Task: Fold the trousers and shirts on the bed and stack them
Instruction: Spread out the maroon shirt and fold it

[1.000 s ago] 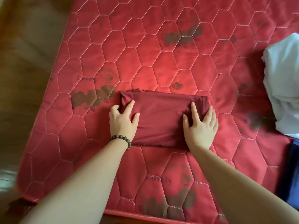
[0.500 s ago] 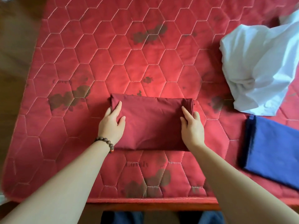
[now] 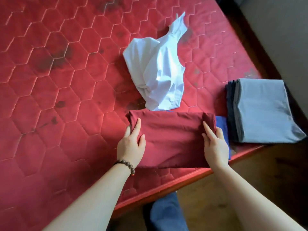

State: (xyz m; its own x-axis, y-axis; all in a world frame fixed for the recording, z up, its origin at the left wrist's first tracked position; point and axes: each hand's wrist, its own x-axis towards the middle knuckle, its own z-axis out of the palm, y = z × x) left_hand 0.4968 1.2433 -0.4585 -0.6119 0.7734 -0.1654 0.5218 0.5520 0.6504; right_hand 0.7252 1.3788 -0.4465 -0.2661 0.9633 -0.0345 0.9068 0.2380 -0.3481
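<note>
Folded maroon garment (image 3: 171, 139) overlaps blue one (image 3: 221, 122) — white shirt (image 3: 156, 72) just beyond.

- Mattress (image 3: 70, 104): red quilted cloth, stitched in hexagons, matt, blotched with dark stains.
- Maroon garment (image 3: 171, 139): smooth matt cloth, soft folds.
- White shirt (image 3: 160, 72): thin crumpled cloth with a slight sheen.
- Grey stack (image 3: 263, 110): smooth folded cloth, faintly shiny on top.
- Bracelet (image 3: 127, 165): brown beads, look like wood.
- Floor (image 3: 250, 189): brown wood, dull polish.

Single head view, looking steeply down at bed (image 3: 50, 97) near edge, close; right side somewhat blurred
</note>
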